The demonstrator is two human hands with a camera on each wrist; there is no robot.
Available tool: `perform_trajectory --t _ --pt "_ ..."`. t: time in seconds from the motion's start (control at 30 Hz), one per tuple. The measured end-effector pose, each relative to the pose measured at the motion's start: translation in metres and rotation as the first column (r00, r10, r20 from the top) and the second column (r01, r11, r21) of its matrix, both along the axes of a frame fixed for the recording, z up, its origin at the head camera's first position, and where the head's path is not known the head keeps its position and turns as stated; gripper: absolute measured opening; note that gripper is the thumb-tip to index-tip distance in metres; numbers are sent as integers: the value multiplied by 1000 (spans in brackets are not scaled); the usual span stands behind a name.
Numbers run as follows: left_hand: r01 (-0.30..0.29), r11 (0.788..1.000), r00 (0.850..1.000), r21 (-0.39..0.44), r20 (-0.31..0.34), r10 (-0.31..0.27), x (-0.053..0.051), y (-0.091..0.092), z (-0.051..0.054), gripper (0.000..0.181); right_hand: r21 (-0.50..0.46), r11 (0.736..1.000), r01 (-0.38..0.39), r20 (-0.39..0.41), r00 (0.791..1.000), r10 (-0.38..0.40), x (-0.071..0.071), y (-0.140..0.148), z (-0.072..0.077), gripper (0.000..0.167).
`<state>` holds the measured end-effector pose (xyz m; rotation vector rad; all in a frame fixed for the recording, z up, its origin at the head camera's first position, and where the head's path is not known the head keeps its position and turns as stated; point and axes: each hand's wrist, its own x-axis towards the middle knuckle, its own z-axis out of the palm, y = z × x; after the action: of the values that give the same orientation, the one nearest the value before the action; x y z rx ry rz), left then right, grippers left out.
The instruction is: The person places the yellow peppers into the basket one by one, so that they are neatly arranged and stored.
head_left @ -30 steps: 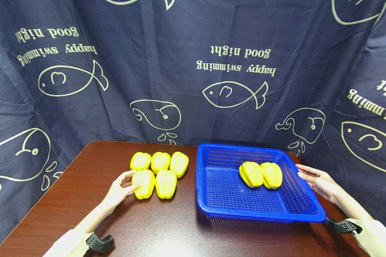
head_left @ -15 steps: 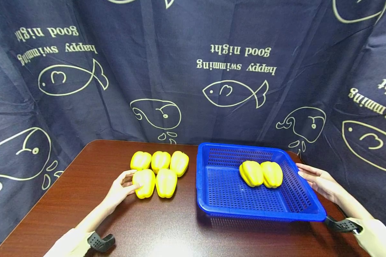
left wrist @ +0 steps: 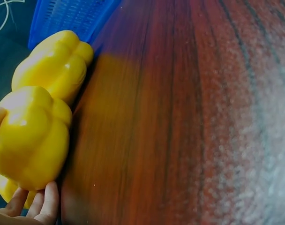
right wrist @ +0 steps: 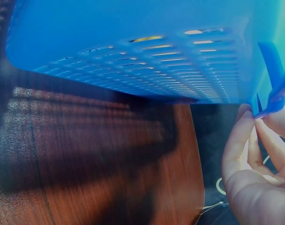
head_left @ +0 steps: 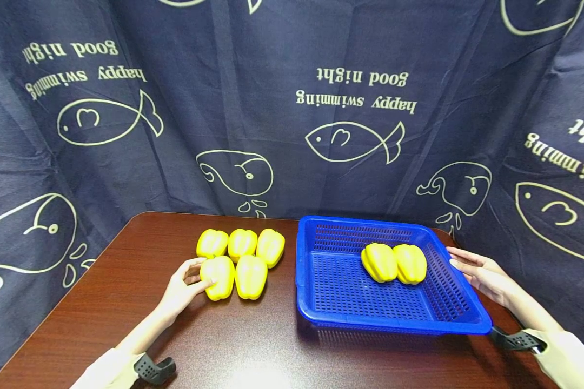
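Note:
On the left half of the table, my left hand (head_left: 181, 287) grips a yellow bell pepper (head_left: 219, 278), front left of a group. In the left wrist view the thumb lies on one side of this pepper and the fingers curl at its other end. A second bell pepper (head_left: 251, 277) stands beside it, with more peppers (head_left: 243, 245) in a row behind. At the right, my right hand (head_left: 486, 280) pinches the rim of a blue plastic basket (head_left: 394, 323); the right wrist view shows thumb and fingertips at that rim. Two peppers (head_left: 396, 263) lie side by side inside the basket.
The brown wooden table (head_left: 214, 346) reaches back to a dark blue curtain (head_left: 282, 108) with fish drawings. A pale cable (right wrist: 221, 186) shows beyond the table edge in the right wrist view.

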<state>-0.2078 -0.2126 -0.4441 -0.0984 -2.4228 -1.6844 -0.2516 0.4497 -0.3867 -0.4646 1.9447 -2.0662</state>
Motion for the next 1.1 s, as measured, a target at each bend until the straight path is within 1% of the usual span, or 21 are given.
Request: perform_trajectory --t 0.17,0.33,0.43,0.63,0.83,0.93,1.1 --pt "-4 1000 1000 2 -6 4 1 0 0 54 5 1000 0 -6 1000 0 0 0 0 42" --pt "-25 1000 1000 -3 7 25 4 1 3 54 6 1000 14 3 1000 -14 1 0 0 42" --pt "-30 999 999 16 21 30 7 2 8 53 7 1000 16 6 1000 -16 1 1 0 42" --pt "-25 997 999 75 42 22 14 4 18 53 2 1000 4 -8 1000 -4 1 1 0 43" --pt "-24 994 999 109 34 20 19 9 29 53 23 1000 22 -1 1000 -22 1 2 0 42" --pt "-23 993 999 120 30 19 20 13 35 53 16 1000 22 -3 1000 -22 0 2 0 42" --pt "-27 996 1000 90 16 25 22 23 46 53 -16 1000 6 -5 1000 -6 -1 1 0 42"
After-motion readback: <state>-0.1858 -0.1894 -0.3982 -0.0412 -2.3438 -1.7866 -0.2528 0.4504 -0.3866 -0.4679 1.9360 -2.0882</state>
